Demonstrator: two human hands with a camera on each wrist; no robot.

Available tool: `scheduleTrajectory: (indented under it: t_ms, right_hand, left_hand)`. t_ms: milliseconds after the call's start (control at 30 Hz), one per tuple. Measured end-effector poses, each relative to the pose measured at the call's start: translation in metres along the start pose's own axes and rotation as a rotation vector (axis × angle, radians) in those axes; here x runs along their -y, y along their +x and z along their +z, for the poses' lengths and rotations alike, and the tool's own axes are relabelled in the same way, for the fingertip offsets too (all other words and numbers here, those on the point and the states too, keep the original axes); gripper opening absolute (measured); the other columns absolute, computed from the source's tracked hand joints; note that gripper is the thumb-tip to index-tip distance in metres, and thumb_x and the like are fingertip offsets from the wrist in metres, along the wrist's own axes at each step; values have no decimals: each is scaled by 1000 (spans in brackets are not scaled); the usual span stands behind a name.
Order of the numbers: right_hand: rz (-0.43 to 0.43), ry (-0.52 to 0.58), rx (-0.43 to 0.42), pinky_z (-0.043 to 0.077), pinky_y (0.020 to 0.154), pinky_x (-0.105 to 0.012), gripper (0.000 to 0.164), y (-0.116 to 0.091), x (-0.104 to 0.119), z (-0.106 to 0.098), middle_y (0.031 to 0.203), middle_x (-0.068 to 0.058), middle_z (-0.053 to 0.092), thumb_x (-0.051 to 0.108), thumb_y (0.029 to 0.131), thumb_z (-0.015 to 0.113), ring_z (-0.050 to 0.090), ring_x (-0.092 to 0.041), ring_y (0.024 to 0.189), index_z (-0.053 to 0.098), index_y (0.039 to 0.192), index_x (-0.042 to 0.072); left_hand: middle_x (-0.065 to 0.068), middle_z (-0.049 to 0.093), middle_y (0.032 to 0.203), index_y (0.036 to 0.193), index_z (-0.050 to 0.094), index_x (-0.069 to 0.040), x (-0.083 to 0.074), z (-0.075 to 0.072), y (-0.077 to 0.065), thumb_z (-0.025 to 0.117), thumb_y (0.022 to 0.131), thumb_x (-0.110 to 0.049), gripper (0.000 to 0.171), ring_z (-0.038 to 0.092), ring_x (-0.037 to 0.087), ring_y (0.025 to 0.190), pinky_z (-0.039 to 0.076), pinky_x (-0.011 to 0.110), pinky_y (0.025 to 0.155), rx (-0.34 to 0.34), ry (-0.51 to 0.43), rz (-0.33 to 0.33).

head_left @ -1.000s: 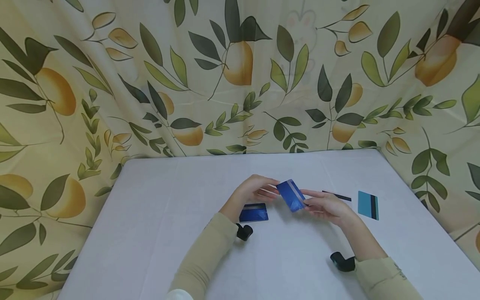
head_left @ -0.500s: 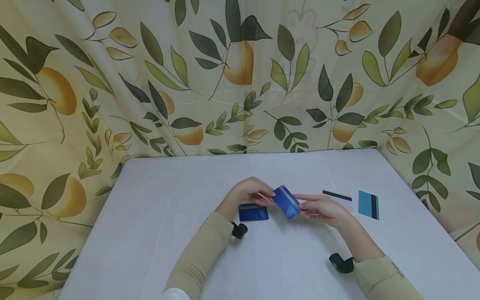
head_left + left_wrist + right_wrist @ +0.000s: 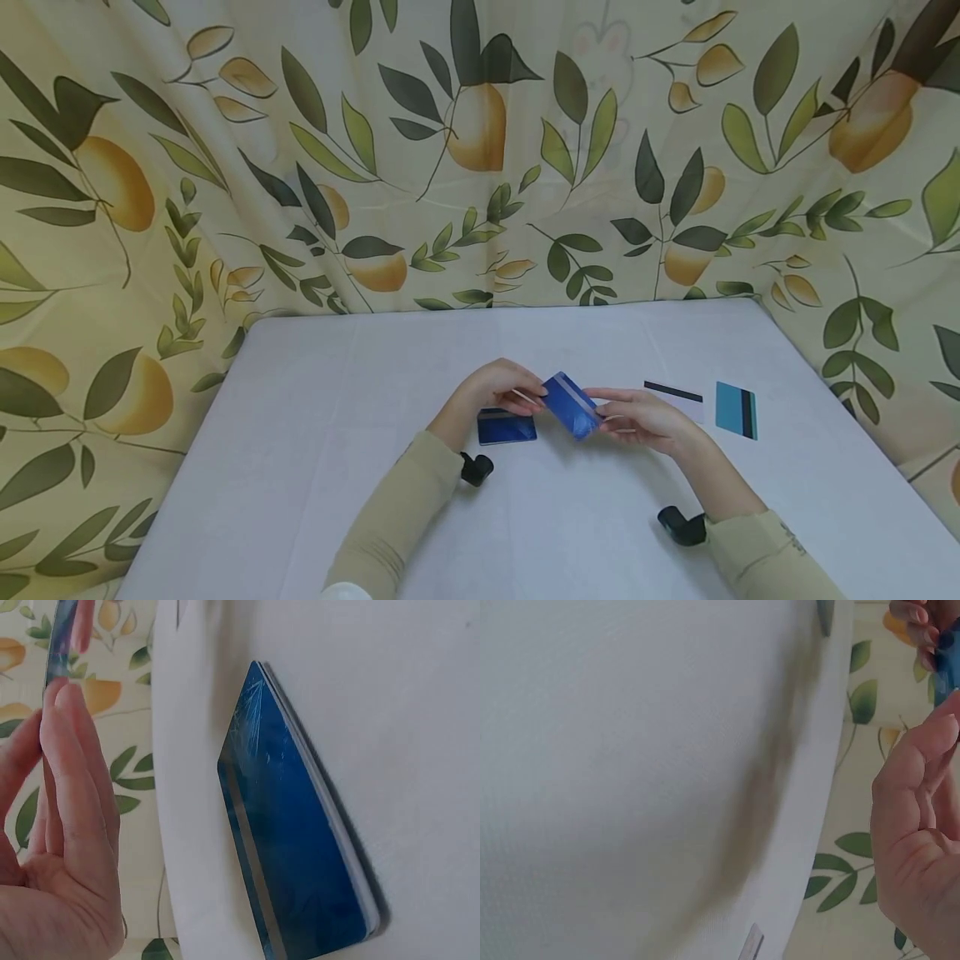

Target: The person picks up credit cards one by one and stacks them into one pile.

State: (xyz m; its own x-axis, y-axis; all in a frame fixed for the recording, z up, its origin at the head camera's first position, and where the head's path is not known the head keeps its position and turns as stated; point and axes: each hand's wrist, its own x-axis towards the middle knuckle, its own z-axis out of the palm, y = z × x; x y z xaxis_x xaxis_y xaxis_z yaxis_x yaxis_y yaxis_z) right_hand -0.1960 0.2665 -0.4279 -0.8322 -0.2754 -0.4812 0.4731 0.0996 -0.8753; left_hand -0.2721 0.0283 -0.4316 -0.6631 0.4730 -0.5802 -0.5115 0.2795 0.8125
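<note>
Between my two hands a blue card with a grey stripe (image 3: 572,407) is held tilted above the table. My left hand (image 3: 497,385) pinches its left edge between thumb and fingers, as the left wrist view also shows. At the opposite edge my right hand (image 3: 643,417) pinches the card with its thumb and fingers. Below the left hand lies a small stack of blue cards (image 3: 507,428). Up close in the left wrist view, the stack (image 3: 292,817) shows a scuffed top card with a grey stripe and several layered edges.
To the right on the white-covered table (image 3: 300,467) lie a white card with a black stripe (image 3: 684,403), partly behind the right hand, and a teal card with a black stripe (image 3: 733,410). A fruit-patterned curtain (image 3: 420,208) hangs behind the table.
The held blue card and both hands have shifted slightly left and down in the head view. More of the white card shows past the right hand. The cards on the table have stayed put.
</note>
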Motion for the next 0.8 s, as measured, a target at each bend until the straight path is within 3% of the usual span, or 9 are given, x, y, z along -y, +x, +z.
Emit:
scheduleTrajectory:
  t_ms: [133,333,467,667,800]
  right_hand:
    - [-31,111,-32,52,81,-27,52,0,0,1,110,-5,54,26,91,55,61,-17,90,38,137,7]
    - [-86,334,-73,44,94,-35,51,2,-8,5,99,-2,63,23,94,50,63,-15,94,32,137,3]
    - [-83,401,-89,39,97,-40,42,6,-12,12,97,-4,65,24,94,51,63,-18,94,42,130,6]
    - [-49,486,-104,39,98,-40,15,14,-17,25,95,-4,64,23,93,51,62,-21,96,63,101,17]
    - [-31,488,-117,40,98,-39,20,17,-18,35,97,-4,62,24,93,52,60,-22,99,59,110,15]
  left_hand:
    - [13,68,79,96,65,0,7,3,-3,68,80,-8,18,66,16,61,55,24,55,-87,-63,53]
    - [12,69,80,105,63,-1,24,9,-9,67,80,-9,27,67,17,65,55,25,58,-226,-213,138]
    - [14,69,82,110,60,3,33,12,-14,65,81,-7,31,67,18,66,56,26,60,-279,-314,182]
    - [15,68,84,109,60,4,42,14,-19,63,83,-7,28,67,17,67,56,27,61,-323,-393,212]
    - [16,68,87,107,61,4,47,15,-23,63,83,-6,27,67,17,68,56,28,62,-351,-431,218]
